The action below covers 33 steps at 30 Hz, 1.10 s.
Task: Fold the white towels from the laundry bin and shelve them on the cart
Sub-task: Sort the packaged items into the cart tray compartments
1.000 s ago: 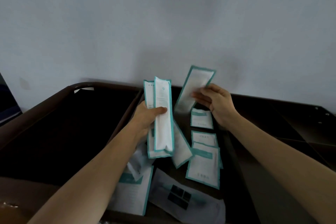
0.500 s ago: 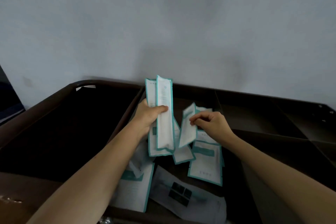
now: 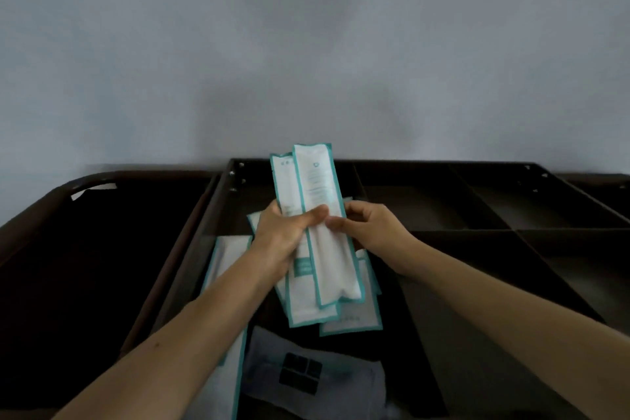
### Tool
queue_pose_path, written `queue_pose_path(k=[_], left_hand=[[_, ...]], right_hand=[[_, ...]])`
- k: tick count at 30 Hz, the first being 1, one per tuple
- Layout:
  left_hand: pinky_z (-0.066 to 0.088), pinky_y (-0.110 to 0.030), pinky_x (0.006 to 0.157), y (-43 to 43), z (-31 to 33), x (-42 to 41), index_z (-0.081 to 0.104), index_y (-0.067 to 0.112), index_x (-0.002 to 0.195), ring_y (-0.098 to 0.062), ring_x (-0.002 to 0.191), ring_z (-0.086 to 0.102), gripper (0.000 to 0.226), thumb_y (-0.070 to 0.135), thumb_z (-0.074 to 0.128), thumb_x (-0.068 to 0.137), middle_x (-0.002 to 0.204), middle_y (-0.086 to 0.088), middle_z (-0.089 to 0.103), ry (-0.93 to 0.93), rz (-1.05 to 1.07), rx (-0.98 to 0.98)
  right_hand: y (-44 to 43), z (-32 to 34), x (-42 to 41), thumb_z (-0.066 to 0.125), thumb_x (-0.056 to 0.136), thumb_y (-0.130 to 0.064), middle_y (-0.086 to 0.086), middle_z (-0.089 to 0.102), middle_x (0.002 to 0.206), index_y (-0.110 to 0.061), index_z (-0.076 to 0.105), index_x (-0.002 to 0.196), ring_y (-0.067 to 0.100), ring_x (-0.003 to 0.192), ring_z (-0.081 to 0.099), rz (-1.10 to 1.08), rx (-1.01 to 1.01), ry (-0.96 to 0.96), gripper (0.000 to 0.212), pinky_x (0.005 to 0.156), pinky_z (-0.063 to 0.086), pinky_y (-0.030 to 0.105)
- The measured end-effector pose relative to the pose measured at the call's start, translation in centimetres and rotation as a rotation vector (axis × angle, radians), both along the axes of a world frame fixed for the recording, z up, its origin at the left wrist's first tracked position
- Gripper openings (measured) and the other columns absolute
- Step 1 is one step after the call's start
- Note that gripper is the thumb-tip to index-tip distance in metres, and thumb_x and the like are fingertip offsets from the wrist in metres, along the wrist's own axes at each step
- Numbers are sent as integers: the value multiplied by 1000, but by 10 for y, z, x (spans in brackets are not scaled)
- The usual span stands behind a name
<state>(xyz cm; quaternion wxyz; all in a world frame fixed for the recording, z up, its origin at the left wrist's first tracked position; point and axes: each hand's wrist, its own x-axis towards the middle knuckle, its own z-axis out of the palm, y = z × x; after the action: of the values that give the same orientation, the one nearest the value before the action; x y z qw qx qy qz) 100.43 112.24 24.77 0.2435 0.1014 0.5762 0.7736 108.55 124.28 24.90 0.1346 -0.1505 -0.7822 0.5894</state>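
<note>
My left hand [image 3: 284, 235] grips a stack of long white packets with teal borders [image 3: 320, 222], held upright over a dark compartment of the cart top [image 3: 443, 201]. The thumb lies across the front packet. My right hand [image 3: 370, 227] pinches the same stack from the right side, fingers curled behind it. No towel or laundry bin shows in this view.
More teal-bordered packets [image 3: 354, 317] lie in the compartment below the hands, with a grey pouch bearing a dark square mark [image 3: 306, 375] nearer me. A large dark bin [image 3: 102, 249] opens on the left. Dark divided compartments [image 3: 511, 215] stretch right. A pale wall stands behind.
My right hand carried a single packet from up near the wall down to the left hand's stack and now holds the stack together with it.
</note>
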Motion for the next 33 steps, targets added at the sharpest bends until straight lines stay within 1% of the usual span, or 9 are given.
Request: queue_pose_path(k=[5, 8, 14, 18, 21, 25, 29, 31, 33], left_hand=[[58, -33, 62, 38, 17, 22, 61, 8, 110, -23, 75, 69, 36, 7, 74, 76, 94, -10, 71, -9, -88, -26], [57, -29, 54, 70, 23, 40, 60, 7, 111, -20, 70, 69, 31, 6, 69, 82, 93, -10, 71, -52, -156, -4], [57, -34, 63, 161, 31, 92, 59, 2, 115, -24, 73, 67, 31, 1, 63, 85, 94, -14, 69, -47, -279, -28], [55, -36, 66, 237, 32, 140, 58, -1, 117, -26, 74, 65, 28, 1, 57, 89, 94, -16, 67, -78, -322, -26], [54, -36, 64, 270, 33, 158, 58, -1, 116, -26, 74, 64, 26, 2, 56, 90, 92, -14, 66, -92, -340, -34], [53, -33, 60, 309, 29, 177, 59, 1, 112, -23, 71, 62, 21, 3, 53, 92, 88, -11, 65, -92, -351, -50], [53, -34, 62, 331, 18, 175, 56, -1, 116, -23, 71, 61, 25, 1, 53, 92, 97, -15, 64, -103, -254, -61], [54, -34, 62, 336, 12, 169, 56, -1, 117, -23, 72, 61, 26, 2, 53, 92, 94, -14, 64, -124, -212, -58], [56, -31, 58, 337, 8, 163, 56, -1, 118, -23, 73, 62, 26, 2, 53, 92, 92, -13, 64, -128, -190, -45]], right_hand=[[27, 16, 27, 72, 80, -28, -3, 72, 89, -24, 66, 92, 12, 79, 68, -129, 12, -7, 14, 70, 55, 25], [56, 26, 49, 72, 80, -28, -2, 71, 94, -21, 66, 98, 14, 83, 69, -223, 71, -28, 21, 78, 56, 29], [135, 31, 112, 75, 76, -30, -3, 69, 92, -19, 65, 101, 13, 82, 67, -382, 66, -35, 29, 78, 55, 30], [204, 32, 162, 74, 79, -26, -2, 67, 88, -18, 61, 91, 12, 78, 65, -482, 41, -52, 20, 70, 53, 27], [242, 33, 179, 70, 82, -19, 4, 68, 88, -15, 56, 80, 18, 75, 64, -456, -86, -108, 14, 68, 52, 31], [293, 26, 199, 62, 85, -11, 10, 69, 94, -11, 60, 90, 24, 78, 65, -450, -242, -73, 6, 74, 55, 36], [332, 21, 199, 50, 88, -6, 11, 66, 82, -3, 60, 103, 20, 60, 64, -443, -406, -46, 17, 58, 54, 30], [346, 19, 192, 42, 91, -4, 14, 66, 89, 2, 56, 112, 21, 67, 68, -359, -587, -44, 26, 61, 56, 34], [354, 16, 181, 36, 93, -5, 18, 64, 96, 3, 54, 111, 24, 77, 68, -286, -701, -73, 27, 61, 57, 37]])
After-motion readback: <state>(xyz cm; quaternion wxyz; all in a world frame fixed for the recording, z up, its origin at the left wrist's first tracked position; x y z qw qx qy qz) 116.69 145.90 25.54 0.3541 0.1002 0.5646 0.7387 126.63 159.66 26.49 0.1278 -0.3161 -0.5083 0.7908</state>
